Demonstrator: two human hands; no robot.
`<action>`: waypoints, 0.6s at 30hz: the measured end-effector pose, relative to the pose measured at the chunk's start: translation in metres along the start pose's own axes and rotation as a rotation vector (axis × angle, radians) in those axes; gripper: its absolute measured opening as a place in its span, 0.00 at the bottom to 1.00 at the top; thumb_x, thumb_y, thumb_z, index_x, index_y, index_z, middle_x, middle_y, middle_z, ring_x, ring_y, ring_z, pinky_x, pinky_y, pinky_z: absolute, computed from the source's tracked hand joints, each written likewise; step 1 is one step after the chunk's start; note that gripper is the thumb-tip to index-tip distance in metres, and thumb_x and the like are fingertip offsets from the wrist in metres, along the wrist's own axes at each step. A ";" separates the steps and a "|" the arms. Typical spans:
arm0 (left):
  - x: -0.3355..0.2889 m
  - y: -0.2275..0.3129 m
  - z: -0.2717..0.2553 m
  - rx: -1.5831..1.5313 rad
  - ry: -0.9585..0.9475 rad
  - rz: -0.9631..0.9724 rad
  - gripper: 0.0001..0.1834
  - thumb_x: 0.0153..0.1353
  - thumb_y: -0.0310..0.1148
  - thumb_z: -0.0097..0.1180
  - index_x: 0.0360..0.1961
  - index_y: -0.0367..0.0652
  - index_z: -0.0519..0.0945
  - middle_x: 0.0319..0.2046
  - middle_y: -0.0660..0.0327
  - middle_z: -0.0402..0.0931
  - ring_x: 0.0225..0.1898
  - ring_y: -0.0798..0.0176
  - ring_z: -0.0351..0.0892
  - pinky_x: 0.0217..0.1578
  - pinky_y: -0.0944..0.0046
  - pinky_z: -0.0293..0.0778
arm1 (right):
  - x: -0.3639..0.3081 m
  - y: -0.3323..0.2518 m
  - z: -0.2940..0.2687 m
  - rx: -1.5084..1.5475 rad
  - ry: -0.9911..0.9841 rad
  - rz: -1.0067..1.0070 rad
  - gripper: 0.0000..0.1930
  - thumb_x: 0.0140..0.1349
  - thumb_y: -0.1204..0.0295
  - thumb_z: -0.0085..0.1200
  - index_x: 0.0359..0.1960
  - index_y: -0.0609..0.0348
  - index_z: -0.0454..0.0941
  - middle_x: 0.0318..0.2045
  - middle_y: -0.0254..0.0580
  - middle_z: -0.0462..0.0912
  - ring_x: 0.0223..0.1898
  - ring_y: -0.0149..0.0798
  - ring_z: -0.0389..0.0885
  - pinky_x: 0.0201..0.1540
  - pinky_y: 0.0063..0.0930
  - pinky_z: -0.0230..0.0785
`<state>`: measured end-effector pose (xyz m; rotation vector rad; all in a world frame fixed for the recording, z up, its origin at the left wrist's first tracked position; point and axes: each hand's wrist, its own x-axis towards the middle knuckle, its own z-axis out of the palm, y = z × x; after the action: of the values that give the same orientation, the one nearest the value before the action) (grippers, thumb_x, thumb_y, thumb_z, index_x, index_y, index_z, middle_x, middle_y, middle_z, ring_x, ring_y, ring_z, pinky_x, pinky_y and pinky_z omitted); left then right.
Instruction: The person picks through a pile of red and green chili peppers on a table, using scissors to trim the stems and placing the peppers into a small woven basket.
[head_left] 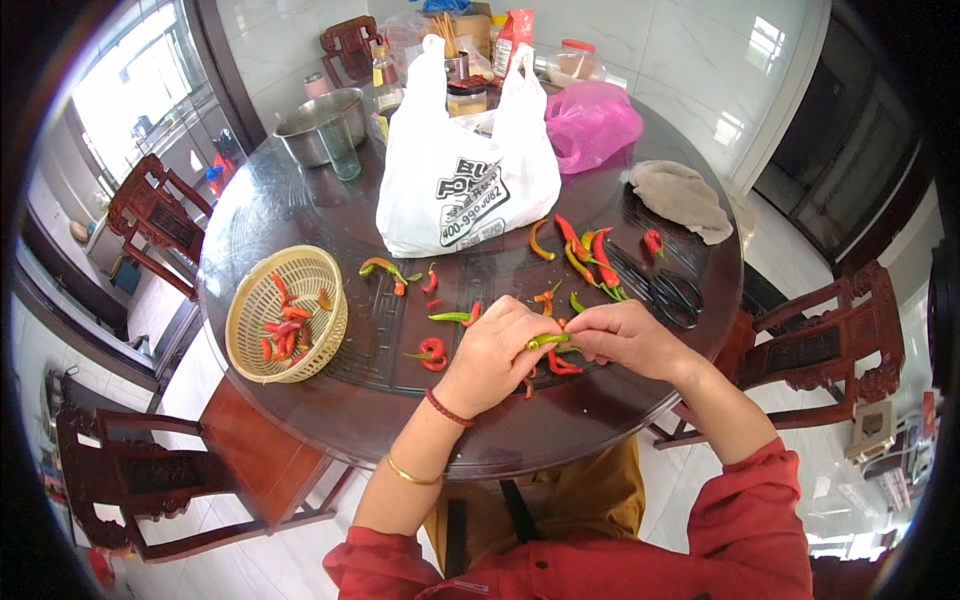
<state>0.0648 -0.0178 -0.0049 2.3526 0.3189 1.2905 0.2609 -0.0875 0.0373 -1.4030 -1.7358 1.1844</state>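
Observation:
A green chili pepper [545,341] is pinched between my two hands above the near part of the table. My left hand [500,345] grips its left end, and the fingertips of my right hand [632,340] close on its right end. Loose chilies lie around and partly beneath my hands: a curled red chili [430,354] left of my left hand, a green one with a red tip [455,316], and a bunch of long red chilies [598,258] beyond my right hand. Black-handled scissors [675,295] rest to the right of that bunch.
On the round dark table [400,425], a cream basket [240,345] holds several cut red chilies. A white plastic bag [425,200] stands at the middle, a pink bag [595,125] and grey cloth [680,198] behind right. A metal pot [300,135] and glass [342,155] are far left.

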 end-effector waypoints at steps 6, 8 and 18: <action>-0.001 -0.002 0.004 -0.026 -0.012 -0.040 0.10 0.47 0.22 0.62 0.32 0.40 0.76 0.28 0.58 0.76 0.30 0.55 0.73 0.32 0.62 0.71 | 0.000 0.009 0.010 -0.120 0.067 -0.055 0.09 0.61 0.69 0.50 0.33 0.64 0.76 0.19 0.38 0.75 0.20 0.32 0.72 0.26 0.25 0.65; -0.002 0.001 0.009 0.072 0.021 -0.038 0.11 0.47 0.22 0.62 0.32 0.40 0.76 0.28 0.58 0.76 0.30 0.55 0.73 0.32 0.61 0.71 | 0.002 0.013 0.020 -0.262 0.179 -0.153 0.09 0.61 0.69 0.49 0.32 0.64 0.76 0.18 0.43 0.75 0.19 0.37 0.73 0.25 0.27 0.64; -0.002 0.008 0.012 -0.291 0.123 -0.345 0.09 0.53 0.22 0.58 0.37 0.36 0.76 0.29 0.59 0.78 0.30 0.62 0.74 0.35 0.66 0.72 | 0.029 0.053 0.038 -0.406 0.526 -0.190 0.09 0.56 0.68 0.51 0.29 0.62 0.77 0.21 0.49 0.76 0.25 0.51 0.77 0.28 0.40 0.68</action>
<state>0.0741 -0.0284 -0.0085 1.8836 0.5135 1.2215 0.2431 -0.0669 -0.0287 -1.5570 -1.7189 0.3192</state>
